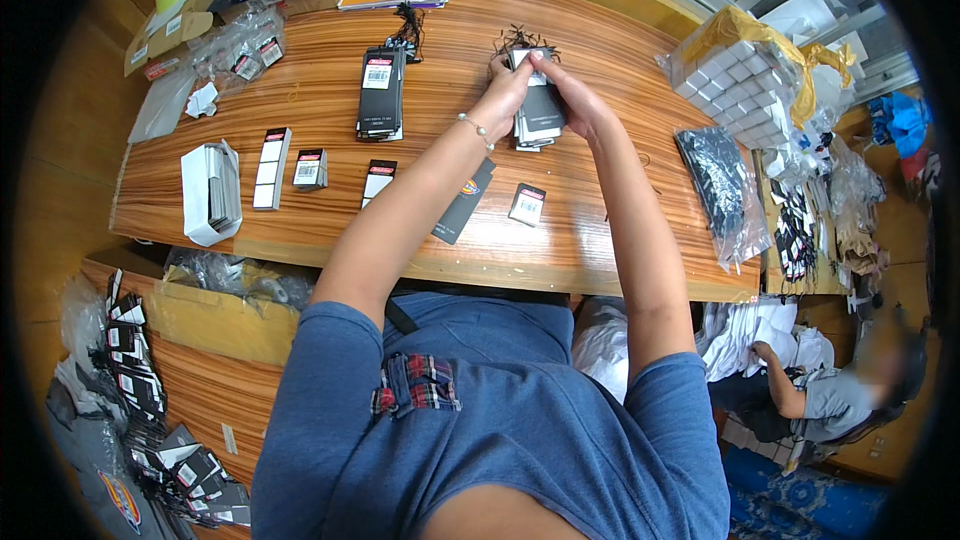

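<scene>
Both my arms reach forward over the wooden table. My left hand (507,88) is closed round the left side of a stack of dark hang tags (541,122), and my right hand (578,103) grips its right side. Black strings (522,40) bunch at the far end of that stack. To its left lies a second stack of dark hang tags (381,100), its strings gathered at the top. Nearer me are a single dark tag (466,202), partly behind my left forearm, and a small label pile (527,205). My left forearm partly covers a label strip (377,180).
At the table's left stand a white box of cards (211,195), a label strip (270,170) and a small label stack (311,169). On the right are a bag of white boxes (735,85) and a bagged dark bundle (722,190). Another person (835,400) sits at right.
</scene>
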`<state>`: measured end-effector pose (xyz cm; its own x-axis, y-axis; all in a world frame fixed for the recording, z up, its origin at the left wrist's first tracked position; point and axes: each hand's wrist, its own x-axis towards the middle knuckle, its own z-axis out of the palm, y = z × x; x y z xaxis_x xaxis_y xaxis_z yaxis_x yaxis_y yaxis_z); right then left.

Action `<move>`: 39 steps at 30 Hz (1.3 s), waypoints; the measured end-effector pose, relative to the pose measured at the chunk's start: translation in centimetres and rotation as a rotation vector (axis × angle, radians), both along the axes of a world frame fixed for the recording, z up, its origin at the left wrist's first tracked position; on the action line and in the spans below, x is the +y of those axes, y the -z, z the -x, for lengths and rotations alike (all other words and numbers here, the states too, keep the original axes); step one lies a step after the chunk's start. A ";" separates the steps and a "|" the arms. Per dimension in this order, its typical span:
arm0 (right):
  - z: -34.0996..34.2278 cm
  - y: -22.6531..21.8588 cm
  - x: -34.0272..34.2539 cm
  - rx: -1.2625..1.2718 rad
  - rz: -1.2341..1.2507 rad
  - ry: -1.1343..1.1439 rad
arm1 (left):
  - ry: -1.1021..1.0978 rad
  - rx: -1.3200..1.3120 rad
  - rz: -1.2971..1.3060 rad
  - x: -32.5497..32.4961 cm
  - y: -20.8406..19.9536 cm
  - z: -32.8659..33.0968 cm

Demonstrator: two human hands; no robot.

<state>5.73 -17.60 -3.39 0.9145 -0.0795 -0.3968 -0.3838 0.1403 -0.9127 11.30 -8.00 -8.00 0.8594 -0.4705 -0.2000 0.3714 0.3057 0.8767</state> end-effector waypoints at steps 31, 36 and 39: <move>2.7 -3.8 -6.5 -0.005 -0.260 -0.308 | -0.064 -0.904 0.003 5.3 -3.0 3.3; 3.9 -2.5 -4.2 -0.042 -0.337 -0.172 | 0.086 -0.955 0.120 5.7 -4.6 4.2; 3.9 -1.9 -2.8 -0.064 -0.385 -0.274 | -0.111 -1.126 -0.099 6.0 -4.9 4.4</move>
<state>1.80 -20.39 -1.52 0.9048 0.3100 -0.2920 -0.3984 0.3739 -0.8375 6.93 -1.98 -3.15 0.6099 -0.4058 0.6807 -0.6683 0.1982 0.7170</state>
